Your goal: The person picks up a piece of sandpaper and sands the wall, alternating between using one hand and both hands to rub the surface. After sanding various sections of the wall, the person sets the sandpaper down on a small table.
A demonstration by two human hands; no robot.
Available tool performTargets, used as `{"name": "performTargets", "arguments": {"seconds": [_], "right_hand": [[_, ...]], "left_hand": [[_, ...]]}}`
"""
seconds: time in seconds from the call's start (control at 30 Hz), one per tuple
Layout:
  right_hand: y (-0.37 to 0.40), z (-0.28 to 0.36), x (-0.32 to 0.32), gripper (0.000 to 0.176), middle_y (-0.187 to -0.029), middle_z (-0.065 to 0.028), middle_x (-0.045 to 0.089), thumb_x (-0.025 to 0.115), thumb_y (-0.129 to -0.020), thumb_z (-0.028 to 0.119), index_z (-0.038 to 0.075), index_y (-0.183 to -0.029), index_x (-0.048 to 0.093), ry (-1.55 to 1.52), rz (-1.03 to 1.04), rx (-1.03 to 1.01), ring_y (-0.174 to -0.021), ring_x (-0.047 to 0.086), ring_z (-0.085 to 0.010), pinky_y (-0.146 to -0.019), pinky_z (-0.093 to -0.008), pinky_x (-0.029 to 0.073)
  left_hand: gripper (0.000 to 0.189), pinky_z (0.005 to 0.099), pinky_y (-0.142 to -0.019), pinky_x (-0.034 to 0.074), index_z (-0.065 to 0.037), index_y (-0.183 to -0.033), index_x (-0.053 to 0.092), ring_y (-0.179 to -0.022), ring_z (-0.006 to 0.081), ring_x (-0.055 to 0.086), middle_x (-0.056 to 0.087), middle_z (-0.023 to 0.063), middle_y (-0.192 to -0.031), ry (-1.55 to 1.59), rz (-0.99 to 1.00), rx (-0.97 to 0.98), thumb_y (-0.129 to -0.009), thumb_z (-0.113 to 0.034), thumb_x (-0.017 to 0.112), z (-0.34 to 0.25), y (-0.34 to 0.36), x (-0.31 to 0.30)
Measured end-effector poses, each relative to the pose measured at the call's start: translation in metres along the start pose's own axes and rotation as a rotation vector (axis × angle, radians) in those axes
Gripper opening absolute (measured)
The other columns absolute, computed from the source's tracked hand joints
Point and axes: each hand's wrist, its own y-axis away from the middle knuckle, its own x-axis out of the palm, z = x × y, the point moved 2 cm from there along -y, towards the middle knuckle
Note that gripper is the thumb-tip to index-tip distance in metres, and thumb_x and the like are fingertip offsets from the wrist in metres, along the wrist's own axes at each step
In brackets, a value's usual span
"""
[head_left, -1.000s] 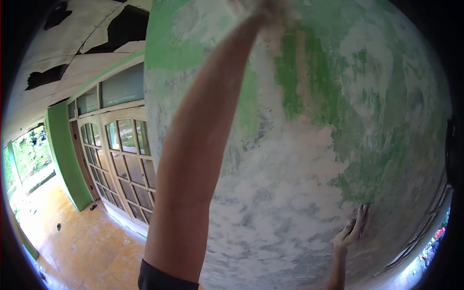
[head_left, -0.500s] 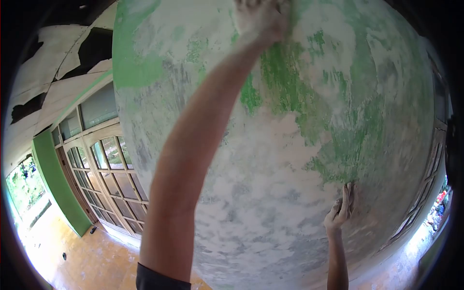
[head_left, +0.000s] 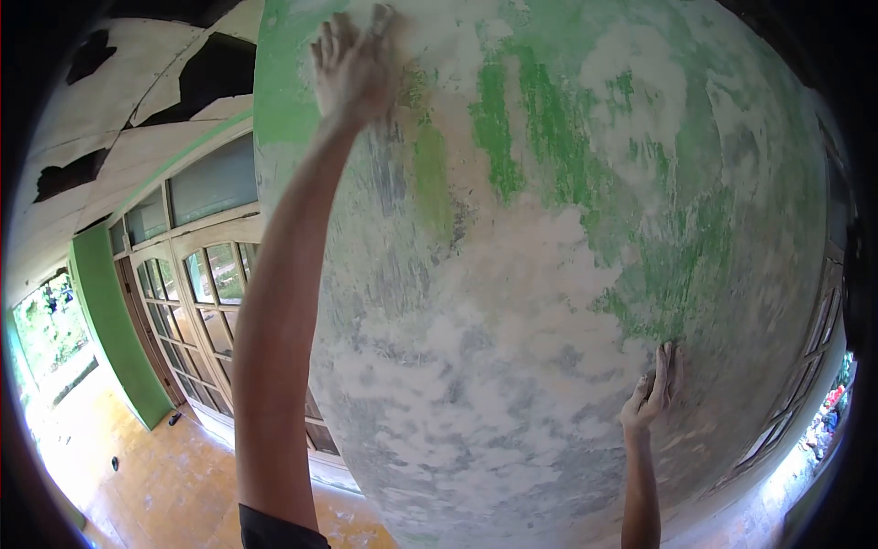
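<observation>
Behind an orange floor (head_left: 151, 489) rises a patchy wall (head_left: 521, 284). The left hand (head_left: 355, 80), fingers somewhat parted, lies against it near its upper left edge, having shifted from the upper middle, so green streaks (head_left: 498, 137) there are uncovered; the right hand (head_left: 647, 401), fingers close together, rests toward the right edge, and whether either palm covers anything I cannot tell.

L hand (head_left: 352, 75) & R hand (head_left: 651, 395) palms hidden, sleeve (head_left: 277, 531) cut by btm edge.
</observation>
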Motion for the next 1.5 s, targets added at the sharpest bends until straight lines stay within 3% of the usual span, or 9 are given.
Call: {"name": "performTargets", "arguments": {"seconds": [0.2,0.33,0.5,0.6,0.77,0.93,1.13,1.27,1.5], "right_hand": [[-0.002,0.007,0.001,0.048,-0.141,-0.0226,0.057,0.042,-0.106,0.03,-0.006,-0.134,0.057,-0.017,-0.005,0.031,-0.134,0.047,-0.0463,-0.113,-0.0553,0.034],[-0.018,0.032,0.009,0.053,-0.148,-0.0222,0.05,0.04,-0.107,0.035,-0.005,-0.14,0.052,-0.18,-0.087,0.168,-0.14,0.04,-0.0438,-0.116,-0.0538,0.029],[-0.037,0.054,0.018,0.068,-0.156,-0.0256,0.037,0.029,-0.106,0.048,-0.003,-0.15,0.04,0.117,0.207,0.162,-0.149,0.022,-0.0462,-0.119,-0.0636,0.007],[-0.037,0.053,0.019,0.071,-0.158,-0.0249,0.033,0.03,-0.104,0.05,-0.002,-0.151,0.037,0.156,0.245,0.146,-0.15,0.018,-0.0486,-0.118,-0.0657,0.01],[-0.035,0.053,0.018,0.073,-0.159,-0.0247,0.03,0.032,-0.102,0.052,-0.001,-0.152,0.034,0.175,0.295,0.138,-0.148,0.018,-0.0509,-0.117,-0.0688,0.012],[-0.034,0.054,0.02,0.077,-0.16,-0.0252,0.027,0.03,-0.102,0.057,-0.001,-0.153,0.031,0.159,0.294,0.151,-0.148,0.018,-0.0508,-0.117,-0.0684,0.009],[-0.035,0.053,0.019,0.075,-0.159,-0.0257,0.028,0.032,-0.102,0.055,-0.002,-0.152,0.032,0.157,0.273,0.12,-0.148,0.018,-0.0513,-0.117,-0.0682,0.012],[-0.035,0.051,0.016,0.07,-0.157,-0.0262,0.032,0.037,-0.101,0.05,0.0,-0.151,0.035,0.142,0.298,0.142,-0.147,0.02,-0.0514,-0.116,-0.0701,0.015],[-0.031,0.048,0.018,0.068,-0.157,-0.0229,0.035,0.042,-0.099,0.05,0.004,-0.149,0.041,0.11,0.258,0.164,-0.148,0.021,-0.0488,-0.117,-0.0684,0.017]], "left_hand": [[0.05,0.0494,-0.126,0.008,-0.033,-0.157,0.031,-0.154,0.0366,0.016,0.018,0.0225,-0.165,0.157,0.11,0.18,-0.109,-0.041,0.027,-0.07,0.074,-0.041],[0.049,0.0489,-0.125,0.011,-0.039,-0.156,0.031,-0.154,0.0362,0.016,0.016,0.0177,-0.166,0.211,0.079,0.086,-0.108,-0.042,0.029,-0.063,0.042,-0.023],[0.051,0.0504,-0.125,0.009,-0.036,-0.157,0.032,-0.154,0.0374,0.012,0.017,0.0223,-0.165,0.157,0.071,-0.042,-0.107,-0.045,0.027,-0.033,-0.031,0.003],[0.052,0.0503,-0.125,0.007,-0.039,-0.158,0.027,-0.154,0.0376,0.012,0.016,0.0219,-0.166,0.079,0.098,0.025,-0.106,-0.047,0.025,-0.015,-0.072,0.02],[0.055,0.0543,-0.124,0.007,-0.045,-0.158,0.02,-0.153,0.0412,0.014,0.013,0.0201,-0.167,-0.027,0.078,-0.252,-0.105,-0.055,0.026,-0.023,-0.099,0.043],[0.054,0.0522,-0.124,0.006,-0.041,-0.158,0.025,-0.153,0.0397,0.014,0.017,0.0197,-0.166,0.139,-0.094,0.081,-0.106,-0.052,0.025,-0.083,-0.059,0.04],[0.051,0.0488,-0.125,0.009,-0.035,-0.155,0.036,-0.153,0.0372,0.015,0.019,0.0194,-0.165,0.216,-0.034,0.145,-0.107,-0.047,0.024,-0.109,-0.046,0.02],[0.054,0.0488,-0.125,0.005,-0.031,-0.16,0.025,-0.155,0.0363,0.009,0.015,0.0154,-0.167,0.057,0.205,-0.163,-0.108,-0.046,0.02,-0.054,-0.113,0.042],[0.052,0.0507,-0.124,0.008,-0.04,-0.157,0.03,-0.153,0.0363,0.016,0.019,0.0137,-0.167,0.086,-0.057,0.04,-0.107,-0.047,0.022,-0.07,-0.046,0.036]]}}
